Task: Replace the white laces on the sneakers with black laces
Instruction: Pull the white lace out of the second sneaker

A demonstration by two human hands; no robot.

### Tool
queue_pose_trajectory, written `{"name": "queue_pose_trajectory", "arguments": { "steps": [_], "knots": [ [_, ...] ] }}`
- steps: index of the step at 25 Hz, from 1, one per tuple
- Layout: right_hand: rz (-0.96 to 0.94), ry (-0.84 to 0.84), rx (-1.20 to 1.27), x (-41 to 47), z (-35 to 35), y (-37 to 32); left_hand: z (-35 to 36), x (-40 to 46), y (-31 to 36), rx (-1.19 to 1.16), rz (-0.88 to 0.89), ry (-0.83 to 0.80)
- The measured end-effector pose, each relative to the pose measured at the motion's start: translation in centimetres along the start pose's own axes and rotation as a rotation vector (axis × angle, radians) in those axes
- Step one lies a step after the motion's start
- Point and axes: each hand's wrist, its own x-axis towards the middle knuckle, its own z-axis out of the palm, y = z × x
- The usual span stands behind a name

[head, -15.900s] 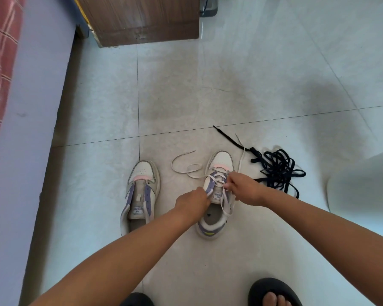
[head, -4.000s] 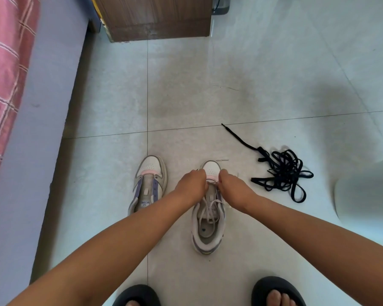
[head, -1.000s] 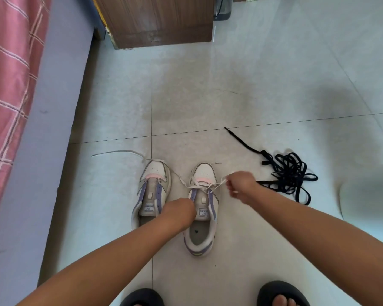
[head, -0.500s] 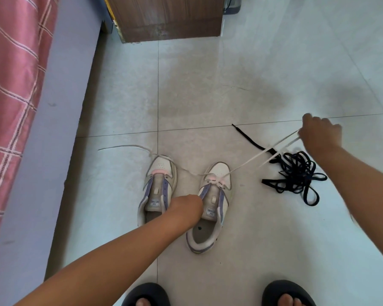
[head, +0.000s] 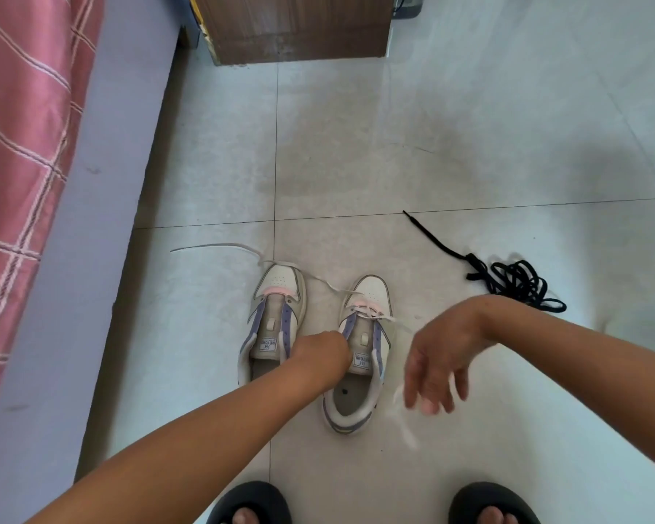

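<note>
Two white and purple sneakers stand side by side on the tiled floor. The left sneaker [head: 277, 319] has bare eyelets. My left hand [head: 320, 351] grips the right sneaker [head: 371, 293] at its tongue and left side. A white lace [head: 220, 246] still crosses that shoe's lowest eyelets and trails left over the other shoe's toe. My right hand [head: 439, 357] hangs blurred to the right of the shoe, fingers spread downward. A blurred stretch of white lace shows just below the fingers. The tangled black laces [head: 515, 281] lie on the floor behind my right wrist.
A bed with a pink checked sheet [head: 23, 126] and a lavender side [head: 91, 259] runs along the left. A wooden cabinet [head: 295, 24] stands at the back. My feet in black slippers [head: 250, 503] show at the bottom edge.
My right hand, which had pulled the white lace taut up and to the right, has swung back down beside the right sneaker; the lace is now slack. My left hand stays on the shoe.
</note>
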Motion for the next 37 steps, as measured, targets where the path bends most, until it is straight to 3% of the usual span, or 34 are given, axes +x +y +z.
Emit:
{"name": "queue_pose_trajectory", "arguments": {
  "steps": [1, 3, 4, 5, 9, 14, 21, 23, 27, 30, 32, 37],
  "knots": [
    [-0.022, 0.148, 0.018, 1.3, 0.0, 0.2, 0.1, 0.0, 0.0, 0.017, 0.009, 0.004],
    [-0.080, 0.771, -0.025, 3.5, -0.9, 0.5, 0.0, 0.2, 0.2, -0.006, -0.004, 0.014],
    [-0.111, 0.964, -0.003, 4.4, -1.2, 0.6, -0.1, 0.2, 0.3, -0.014, -0.017, 0.016],
    [-0.155, 1.024, 0.055, 5.2, -1.4, 0.5, -0.2, 0.2, 0.4, -0.008, -0.020, 0.020],
    [-0.184, 0.965, 0.040, 7.1, -1.2, -0.2, -0.2, 0.4, 0.5, 0.074, 0.012, 0.018],
    [-0.170, 1.053, -0.114, 8.3, -0.7, -0.1, 0.2, 0.8, 0.3, 0.131, 0.050, 0.044],
    [-0.036, 1.022, -0.342, 8.3, -0.9, -0.3, 0.4, 1.3, 0.2, 0.194, 0.096, 0.078],
    [-0.084, 0.975, -0.196, 8.2, -1.4, 0.0, 0.6, 1.5, 0.2, 0.219, 0.116, 0.052],
    [-0.215, 0.727, 0.293, 6.6, -2.1, 1.5, 0.3, 1.4, 0.2, 0.152, 0.082, 0.089],
    [-0.217, 0.636, 0.372, 6.1, -1.3, 2.3, 0.2, 1.1, 0.1, 0.146, 0.106, 0.124],
    [-0.213, 0.760, 0.454, 5.2, -1.8, 3.1, -0.1, 1.0, 0.1, 0.174, 0.131, 0.138],
    [-0.165, 1.308, 0.919, -0.3, -7.1, 7.7, -1.6, 0.9, -1.0, 0.268, 0.093, 0.157]
  ]
}}
